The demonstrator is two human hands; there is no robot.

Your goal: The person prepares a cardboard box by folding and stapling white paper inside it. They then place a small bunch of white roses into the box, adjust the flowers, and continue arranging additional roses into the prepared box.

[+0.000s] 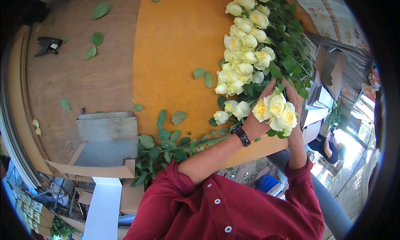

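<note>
My left hand (pixel 255 125), with a dark patterned watch (pixel 242 136) on its wrist, is closed around a small bunch of pale yellow-white roses (pixel 278 110). My right hand (pixel 293 97) grips the same bunch from the other side. The blooms face up towards me and partly hide both palms and the stems. Beside my left hand lie a few cream roses (pixel 240 110). Beyond my hands, a long pile of white roses (pixel 243 54) rests with blooms to the left and leafy stems (pixel 290 52) to the right.
Loose leaves (pixel 179 117) lie on the orange tabletop (pixel 175 36). Leafy stems (pixel 168 147) lie along the near edge. A metal plate (pixel 107 127) with cardboard, and a black stapler-like tool (pixel 48 46), are at left. Cardboard boxes (pixel 331 74) stand at right; another person (pixel 326 147) is farther off.
</note>
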